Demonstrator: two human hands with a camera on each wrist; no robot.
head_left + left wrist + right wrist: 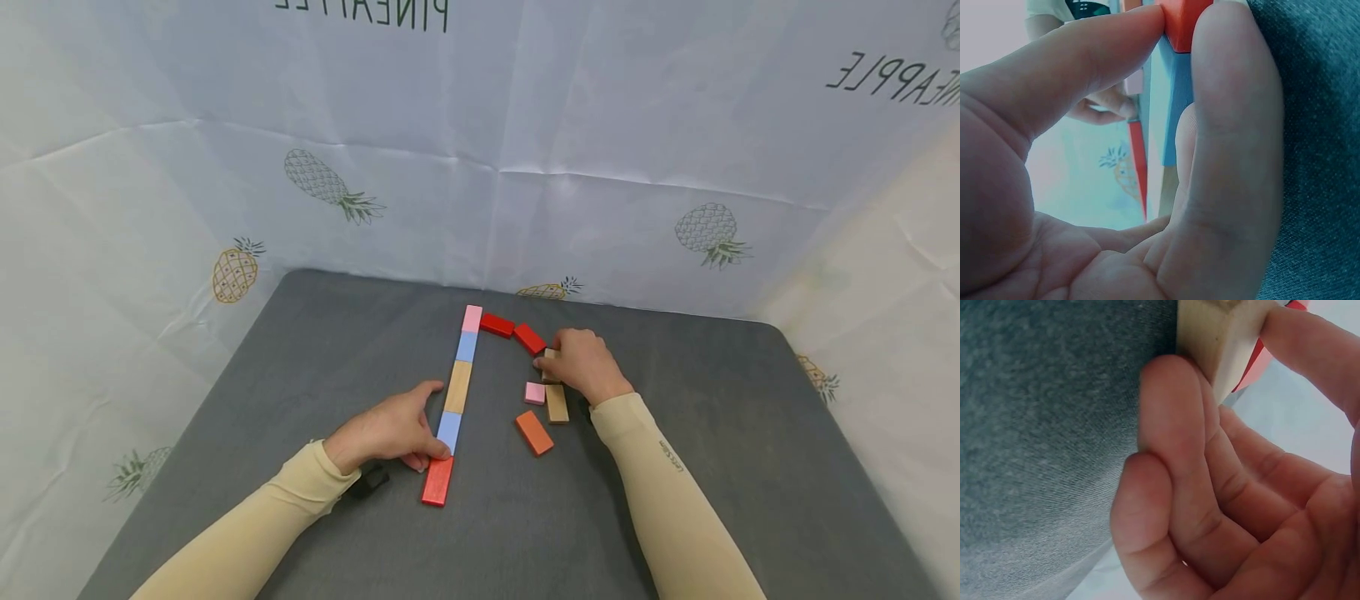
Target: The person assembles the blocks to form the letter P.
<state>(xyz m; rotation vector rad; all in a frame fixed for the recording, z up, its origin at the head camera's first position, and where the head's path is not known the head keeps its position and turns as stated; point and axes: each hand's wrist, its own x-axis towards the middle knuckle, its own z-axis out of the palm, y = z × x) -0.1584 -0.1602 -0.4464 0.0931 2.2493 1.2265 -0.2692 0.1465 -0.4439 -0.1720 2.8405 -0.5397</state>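
On the tabletop (727,400), the right hand (588,362) pinches a wooden block (1200,337), long axis roughly 12-to-6; the slanted red block (529,338) lies just beside it at 11 o'clock. The left hand (393,429), farther off at 8 o'clock, pinches the red end block (437,482).

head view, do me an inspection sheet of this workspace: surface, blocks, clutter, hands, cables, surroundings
Surface: dark grey tabletop.
Job's things: five-block row, red end block nearest; two red blocks right of its far end; orange block, small pink block and wooden block also right of the row.
Clutter: nothing seen.
Hands: left hand pinches the red end block; right hand pinches another wooden block.
Cables: nothing seen.
Surroundings: pineapple-print cloth behind and beside the table.
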